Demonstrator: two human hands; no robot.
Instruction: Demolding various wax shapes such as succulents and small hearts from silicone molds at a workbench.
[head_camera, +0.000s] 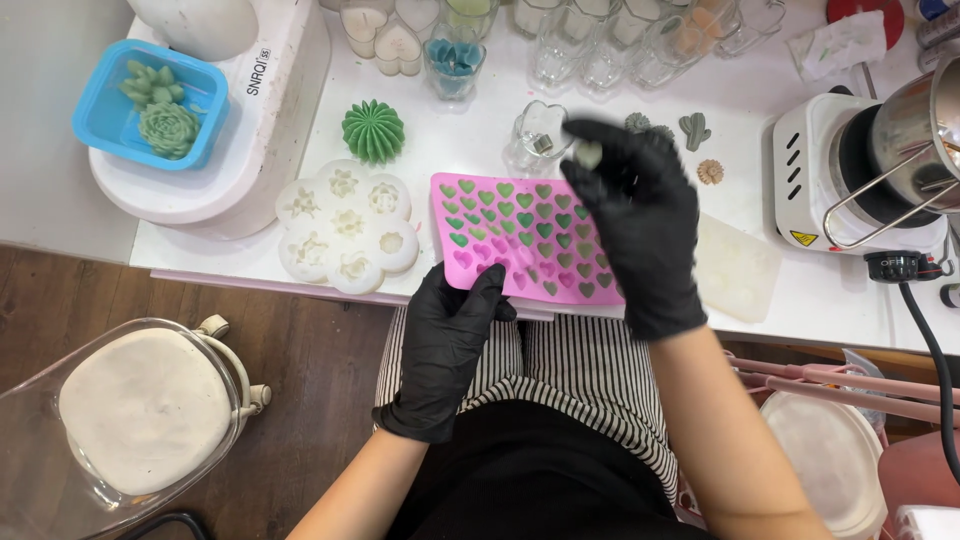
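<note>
A pink silicone mold (515, 235) with several heart cavities, most filled with green wax, lies at the table's front edge. My left hand (447, 345), in a black glove, grips the mold's near left corner. My right hand (640, 220), also gloved in black, hovers over the mold's right side and pinches a small pale green wax piece (588, 154) between its fingertips. Just behind that piece stands a small clear heart-shaped glass (538, 138).
A white flower-shaped mold (345, 228) and a green ribbed cactus candle (373, 131) sit left of the pink mold. A blue tray (112, 120) with green succulent shapes rests on a white appliance. Glass jars line the back. A hot plate (810, 185) carries a metal pitcher (920, 125).
</note>
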